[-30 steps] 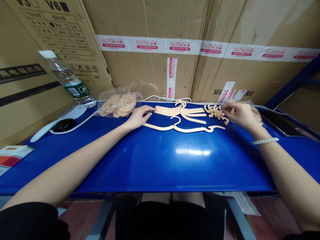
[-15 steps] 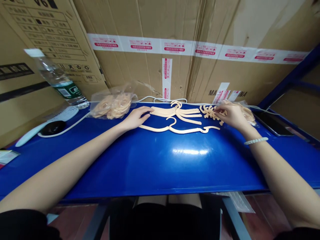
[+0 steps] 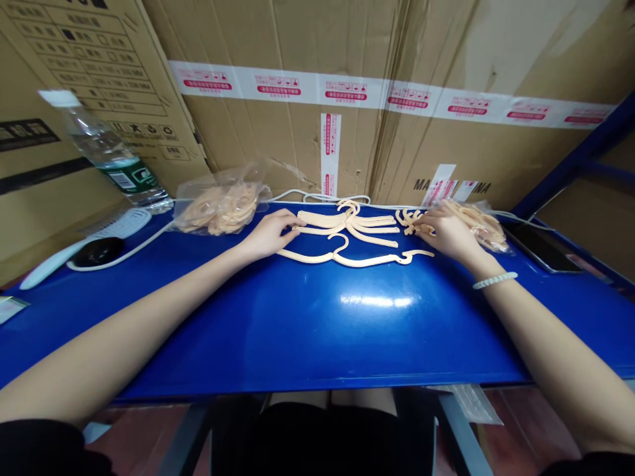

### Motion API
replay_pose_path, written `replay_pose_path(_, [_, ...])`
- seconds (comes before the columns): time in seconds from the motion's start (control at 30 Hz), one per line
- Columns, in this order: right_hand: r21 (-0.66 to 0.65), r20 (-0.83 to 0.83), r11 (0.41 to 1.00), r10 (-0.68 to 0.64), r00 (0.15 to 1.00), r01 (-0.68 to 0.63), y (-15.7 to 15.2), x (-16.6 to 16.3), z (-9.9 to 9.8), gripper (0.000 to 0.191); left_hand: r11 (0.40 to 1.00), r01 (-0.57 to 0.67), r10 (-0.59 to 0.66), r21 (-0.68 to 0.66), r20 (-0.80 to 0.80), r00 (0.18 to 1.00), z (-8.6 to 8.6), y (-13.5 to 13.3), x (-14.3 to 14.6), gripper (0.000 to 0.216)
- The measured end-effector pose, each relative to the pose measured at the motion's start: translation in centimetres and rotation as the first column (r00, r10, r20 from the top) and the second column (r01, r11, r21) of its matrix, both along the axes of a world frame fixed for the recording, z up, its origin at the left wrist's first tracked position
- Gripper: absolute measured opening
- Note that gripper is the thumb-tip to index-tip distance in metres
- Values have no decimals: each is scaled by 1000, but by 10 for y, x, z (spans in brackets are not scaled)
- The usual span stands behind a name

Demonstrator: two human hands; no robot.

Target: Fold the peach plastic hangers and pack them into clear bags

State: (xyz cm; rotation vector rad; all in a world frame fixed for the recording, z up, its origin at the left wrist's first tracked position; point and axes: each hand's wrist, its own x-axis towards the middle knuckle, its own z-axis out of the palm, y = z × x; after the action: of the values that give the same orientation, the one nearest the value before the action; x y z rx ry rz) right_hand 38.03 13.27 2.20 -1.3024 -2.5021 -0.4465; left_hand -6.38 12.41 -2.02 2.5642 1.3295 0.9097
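Observation:
My left hand (image 3: 272, 235) pinches the left end of a peach-coloured clothes hanger (image 3: 317, 231), the nearest one of a small stack (image 3: 325, 219). These hangers have curved hooks at the middle and arms fanned out to the right. In front of the stack lies a single hanger (image 3: 364, 262), with a small S-shaped hook piece (image 3: 407, 256) joined at its right end. My right hand (image 3: 449, 231) dips its bent fingers into a pile of small hook pieces (image 3: 407, 218). Its fingertips are closed at the pile's edge, partly hiding the pieces there.
Clear bags of peach-coloured parts lie at the left (image 3: 218, 208) and right (image 3: 479, 225). A water bottle (image 3: 114, 162), white brush-like item (image 3: 64, 261), black mouse-like object (image 3: 102, 251) and phone (image 3: 540, 248) sit around the blue table (image 3: 307, 330). Cardboard boxes (image 3: 278, 39) stand behind.
My right hand has moved left and down into the hook pieces. My left fingers have closed on the nearest stacked hanger, whose left end has come slightly away from the stack.

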Motion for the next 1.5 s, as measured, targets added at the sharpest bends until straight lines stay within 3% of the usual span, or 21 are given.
replay_pose_path(0.3, [4,-43,1000,13,999,-12,8,-2,-8,23,999,-26,26,-44,-9,1000,1,-5,7,21])
replay_pose_path(0.47, [75,-180,997,44,983,-31,8,0,-8,24,998,-32,32,-49,-9,999,3,-7,10,14])
replay_pose_path(0.77, [261,-469,957,12,883,126,-14,-16,9,18,998,-65,65,-4,72,995,6,-15,14,3])
replay_pose_path(0.87, [199,-666,958,-22,745,207,-31,-31,19,15,996,-91,87,23,142,986,8,-21,12,4])
replay_pose_path(0.93, [57,-822,981,-60,567,186,-42,-42,23,14,993,-110,99,44,199,975,8,-25,11,3])
replay_pose_path(1.03, [-151,-952,989,-144,270,-4,-54,-58,25,19,987,-142,114,80,285,952,6,-31,9,2])
replay_pose_path(1.13, [-288,-958,930,-278,76,-229,-60,-69,22,30,978,-177,127,111,359,925,4,-35,9,7])
replay_pose_path(1.3, [-437,-878,795,-479,7,-421,-61,-75,14,33,973,-191,126,127,400,908,2,-38,14,7])
replay_pose_path(1.5, [-443,-841,786,-531,-103,-432,-56,-73,10,31,974,-183,112,131,424,899,2,-38,16,8])
